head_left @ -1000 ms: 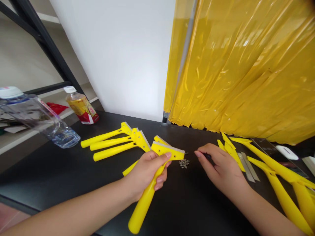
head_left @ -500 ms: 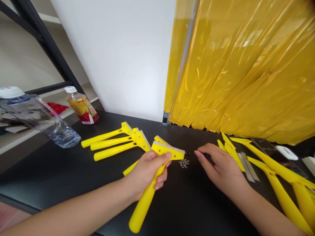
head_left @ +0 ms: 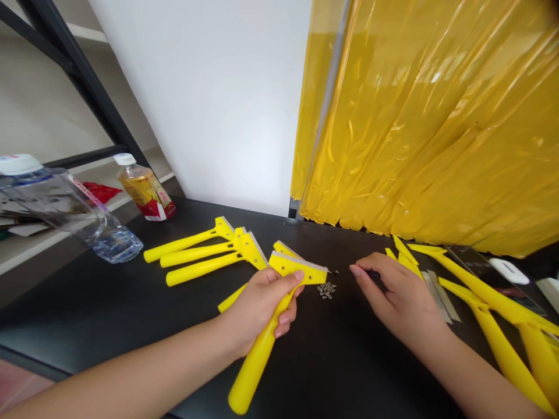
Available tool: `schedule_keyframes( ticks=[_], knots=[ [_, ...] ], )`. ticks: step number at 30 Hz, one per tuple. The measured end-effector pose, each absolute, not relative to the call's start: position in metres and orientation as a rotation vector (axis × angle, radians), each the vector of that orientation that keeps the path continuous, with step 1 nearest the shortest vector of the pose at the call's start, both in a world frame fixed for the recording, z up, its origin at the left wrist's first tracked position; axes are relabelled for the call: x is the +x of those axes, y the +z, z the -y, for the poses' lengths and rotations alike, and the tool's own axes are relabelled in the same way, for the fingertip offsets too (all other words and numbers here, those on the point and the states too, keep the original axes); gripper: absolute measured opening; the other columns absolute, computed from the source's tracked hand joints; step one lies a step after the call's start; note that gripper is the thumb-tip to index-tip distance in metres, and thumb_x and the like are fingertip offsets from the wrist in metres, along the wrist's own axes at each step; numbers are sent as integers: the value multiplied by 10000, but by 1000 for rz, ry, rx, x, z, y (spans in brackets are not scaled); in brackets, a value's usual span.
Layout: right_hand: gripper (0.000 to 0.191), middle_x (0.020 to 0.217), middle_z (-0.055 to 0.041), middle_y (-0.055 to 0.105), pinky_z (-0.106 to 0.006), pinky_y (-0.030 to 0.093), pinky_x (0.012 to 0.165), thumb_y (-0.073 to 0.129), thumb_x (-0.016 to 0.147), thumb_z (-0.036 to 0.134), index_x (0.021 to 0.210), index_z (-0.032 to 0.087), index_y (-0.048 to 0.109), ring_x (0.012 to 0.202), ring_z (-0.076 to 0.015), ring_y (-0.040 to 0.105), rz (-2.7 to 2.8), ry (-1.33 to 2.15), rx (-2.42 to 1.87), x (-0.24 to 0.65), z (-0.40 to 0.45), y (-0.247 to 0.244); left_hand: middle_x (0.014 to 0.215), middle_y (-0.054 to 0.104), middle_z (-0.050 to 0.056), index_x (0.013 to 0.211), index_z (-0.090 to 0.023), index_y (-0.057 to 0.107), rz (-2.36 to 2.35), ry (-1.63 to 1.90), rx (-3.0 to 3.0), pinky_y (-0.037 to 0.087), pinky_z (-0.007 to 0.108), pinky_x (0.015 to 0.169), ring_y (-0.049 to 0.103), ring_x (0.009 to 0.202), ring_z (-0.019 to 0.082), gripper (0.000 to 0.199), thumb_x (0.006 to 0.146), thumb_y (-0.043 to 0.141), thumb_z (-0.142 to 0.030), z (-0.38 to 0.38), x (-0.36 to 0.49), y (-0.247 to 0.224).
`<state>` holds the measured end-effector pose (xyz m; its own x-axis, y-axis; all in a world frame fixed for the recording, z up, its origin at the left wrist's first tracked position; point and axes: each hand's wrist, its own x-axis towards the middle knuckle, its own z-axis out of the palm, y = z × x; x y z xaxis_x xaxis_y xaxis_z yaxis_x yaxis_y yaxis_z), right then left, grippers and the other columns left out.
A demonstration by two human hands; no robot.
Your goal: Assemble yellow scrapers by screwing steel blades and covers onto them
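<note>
Yellow scrapers (head_left: 203, 275) are laid left of the left hand (head_left: 257, 299), by which another scraper (head_left: 254, 368) is firmly gripped beside small fasteners (head_left: 325, 291). By the right hand (head_left: 404, 299), nearly closed, drawn slightly away, a dark object (head_left: 374, 274) is pinched; the gap is thereby widened.

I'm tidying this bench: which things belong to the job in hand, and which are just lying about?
Job, apparently: held yellow scraper; dark object in right hand; small metal fasteners; other yellow scrapers; yellow handles; metal strips.

Lying about: clear bottle; smaller drink bottle; red item; white item.
</note>
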<state>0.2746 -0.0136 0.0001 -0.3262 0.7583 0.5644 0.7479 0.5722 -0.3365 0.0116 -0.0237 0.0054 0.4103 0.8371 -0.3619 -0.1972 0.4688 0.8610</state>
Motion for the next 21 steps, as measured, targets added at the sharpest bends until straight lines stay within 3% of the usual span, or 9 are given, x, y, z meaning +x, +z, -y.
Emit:
schedule_keyframes(
  ticks=[21],
  knots=[
    [89,843,-30,658,-348,474,703,567,1038,272,978,238,623,761,-205,623,2160,23,-1182,272,15,1,413,436,-63,742,-208,511,-919,757,835,279,172,357,334,321,62,383,970,632,-492,22,12,4]
  ],
)
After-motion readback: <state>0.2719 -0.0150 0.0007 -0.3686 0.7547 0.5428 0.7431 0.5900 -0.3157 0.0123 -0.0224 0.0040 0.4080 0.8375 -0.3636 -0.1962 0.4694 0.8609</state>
